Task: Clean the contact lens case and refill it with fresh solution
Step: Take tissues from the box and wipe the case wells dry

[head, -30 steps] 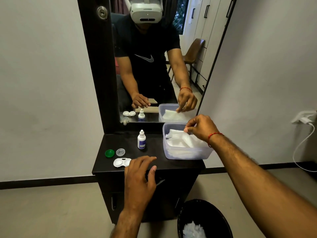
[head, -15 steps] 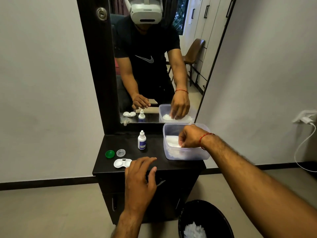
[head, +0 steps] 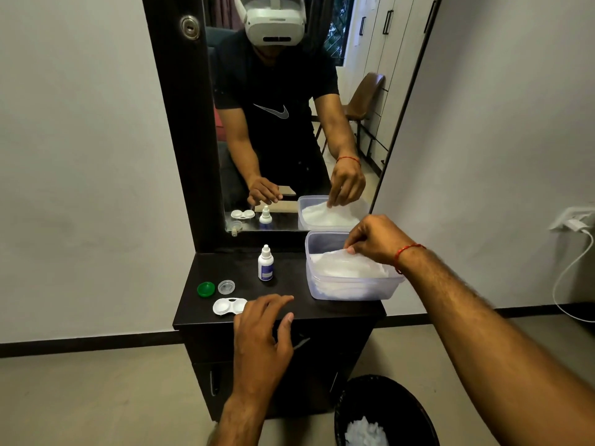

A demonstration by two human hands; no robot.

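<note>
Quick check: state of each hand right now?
Left hand: open, holding nothing, beside the lens case.
Right hand: pinching a white tissue over the plastic box.

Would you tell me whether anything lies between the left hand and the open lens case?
Nothing visible does. The left hand lies just right of the lens case on the dresser top; the green cap and clear cap lie behind the case, off that path.

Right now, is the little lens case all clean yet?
Not yet. Done: the green cap and clear cap are off, lying beside the open case. In hand: the right hand pinches a tissue in the plastic box; the left hand is open near the case. Left: wiping the case, refilling from the solution bottle, recapping.
</note>
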